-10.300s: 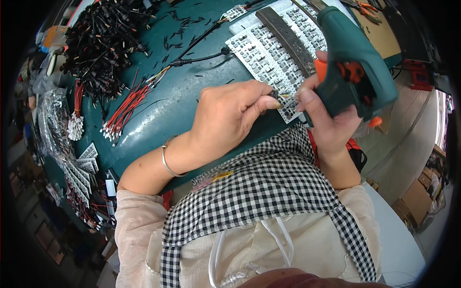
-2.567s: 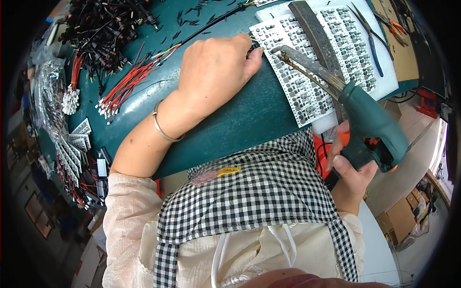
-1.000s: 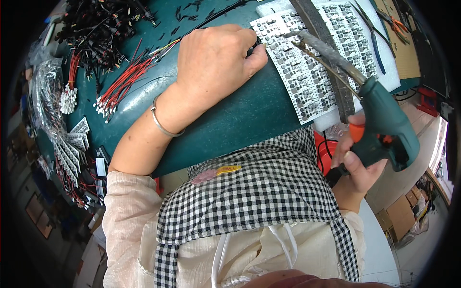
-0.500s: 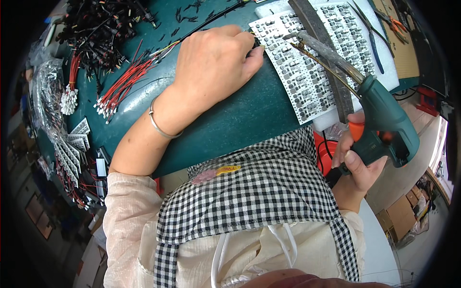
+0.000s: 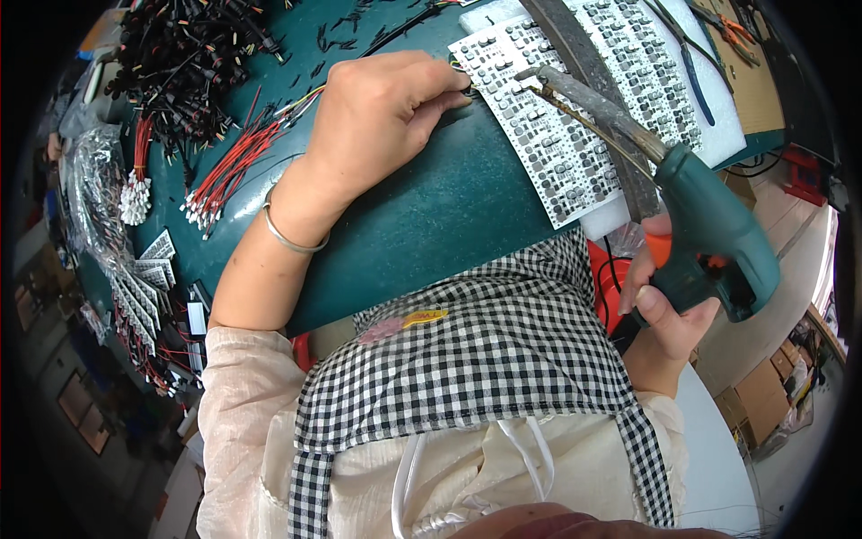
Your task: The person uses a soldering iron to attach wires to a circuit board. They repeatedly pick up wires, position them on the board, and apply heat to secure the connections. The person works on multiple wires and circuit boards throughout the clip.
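Observation:
My left hand (image 5: 382, 117) is at the left edge of a white printed circuit board sheet (image 5: 546, 171), thumb and forefinger pinched on the ends of a thin wire cable (image 5: 458, 68). Most of the wire ends are hidden by the fingers. Wrapped round its handle, my right hand (image 5: 666, 316) holds a green soldering gun (image 5: 718, 216) with an orange trigger. Its tip and a thin feed tube point left over the board, close to the rows of small dark parts. A dark metal bar (image 5: 593, 63) lies across the sheet.
Under the board is white foam (image 5: 723, 135). Pliers with dark blue handles (image 5: 696, 85) and orange-handled cutters (image 5: 738, 40) lie at the right. Red wires with white plugs (image 5: 229, 175), a heap of black cables (image 5: 184, 67) and clear plastic bags (image 5: 90, 189) occupy the left.
My left hand has shifted slightly left, and its pinching fingers are more stretched out. The soldering gun's tip has moved a little left and down. The board appears slightly farther left.

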The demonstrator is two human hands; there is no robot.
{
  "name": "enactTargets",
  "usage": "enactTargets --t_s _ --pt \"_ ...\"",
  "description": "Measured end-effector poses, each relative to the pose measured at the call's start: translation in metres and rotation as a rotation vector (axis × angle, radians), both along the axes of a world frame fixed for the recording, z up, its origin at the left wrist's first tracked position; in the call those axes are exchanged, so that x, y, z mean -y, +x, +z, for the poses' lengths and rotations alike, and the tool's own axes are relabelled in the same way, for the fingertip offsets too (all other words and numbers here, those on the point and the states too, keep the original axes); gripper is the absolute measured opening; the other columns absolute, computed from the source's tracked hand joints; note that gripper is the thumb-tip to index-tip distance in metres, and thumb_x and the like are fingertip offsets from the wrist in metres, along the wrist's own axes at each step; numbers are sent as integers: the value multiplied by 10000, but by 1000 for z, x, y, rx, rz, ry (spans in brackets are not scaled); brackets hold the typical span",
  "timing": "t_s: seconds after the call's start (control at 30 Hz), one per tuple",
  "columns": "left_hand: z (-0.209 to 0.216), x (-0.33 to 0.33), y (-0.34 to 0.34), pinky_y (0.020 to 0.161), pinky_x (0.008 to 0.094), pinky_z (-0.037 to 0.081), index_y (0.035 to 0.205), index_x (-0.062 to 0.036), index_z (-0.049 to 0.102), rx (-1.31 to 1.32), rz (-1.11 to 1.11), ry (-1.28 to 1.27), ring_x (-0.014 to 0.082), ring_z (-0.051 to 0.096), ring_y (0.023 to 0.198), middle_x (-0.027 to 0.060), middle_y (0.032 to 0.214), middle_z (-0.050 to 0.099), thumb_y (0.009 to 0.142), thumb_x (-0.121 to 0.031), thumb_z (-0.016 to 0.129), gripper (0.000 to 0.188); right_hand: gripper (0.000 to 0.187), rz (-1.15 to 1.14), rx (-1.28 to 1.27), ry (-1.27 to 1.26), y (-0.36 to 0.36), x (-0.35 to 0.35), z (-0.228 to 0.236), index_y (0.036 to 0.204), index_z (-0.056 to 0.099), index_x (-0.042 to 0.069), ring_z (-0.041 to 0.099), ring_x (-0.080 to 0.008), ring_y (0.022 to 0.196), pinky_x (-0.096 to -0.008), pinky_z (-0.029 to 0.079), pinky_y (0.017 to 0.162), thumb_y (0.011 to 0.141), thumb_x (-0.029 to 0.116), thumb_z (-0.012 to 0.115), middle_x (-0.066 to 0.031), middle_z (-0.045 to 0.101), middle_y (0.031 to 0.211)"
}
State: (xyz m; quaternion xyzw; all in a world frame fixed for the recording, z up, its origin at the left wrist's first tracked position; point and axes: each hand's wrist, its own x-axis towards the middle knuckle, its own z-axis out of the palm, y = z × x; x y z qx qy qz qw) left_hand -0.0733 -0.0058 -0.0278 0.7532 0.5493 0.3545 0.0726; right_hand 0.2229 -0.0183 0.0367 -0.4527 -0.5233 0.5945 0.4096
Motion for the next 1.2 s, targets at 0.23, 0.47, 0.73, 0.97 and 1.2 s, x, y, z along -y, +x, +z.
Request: enactTargets --t_s 0.23,0.47,0.73,0.97,1.2 --pt "-3 3 4 494 272 473 851 -62 705 3 -39 39 190 635 581 59 709 662 696 -12 765 174 635 102 19 16 5 1 -6 1172 451 -132 508 -126 497 -235 436 405 727 156 800 -176 553 982" --pt "-5 -1 -1 488 281 472 867 -63 696 9 -78 65 186 623 572 53 688 643 687 3 756 202 611 113 57 -6 9 4 -8 1160 464 -125 514 -132 500 -237 434 404 725 143 800 -180 550 1025" --pt "-4 -1 -2 502 280 478 869 -68 695 -33 -91 87 185 623 586 44 701 648 683 -4 756 206 598 180 49 -17 12 5 -14 1218 444 -98 545 -150 546 -247 462 430 729 56 752 -178 543 1043" --pt "-2 -2 -2 506 280 482 875 -75 698 -66 -106 83 181 626 592 39 703 652 681 -4 754 214 467 242 63 -45 6 5 -9 1180 555 -59 586 -151 757 -264 481 658 735 -72 694 -134 622 1024" --pt "-1 -1 -3 522 281 499 890 -79 700 -115 -110 55 186 641 613 39 706 656 676 -2 744 232 464 229 103 -59 4 6 -8 1177 562 -49 585 -148 765 -267 485 667 733 -80 693 -116 621 1008"
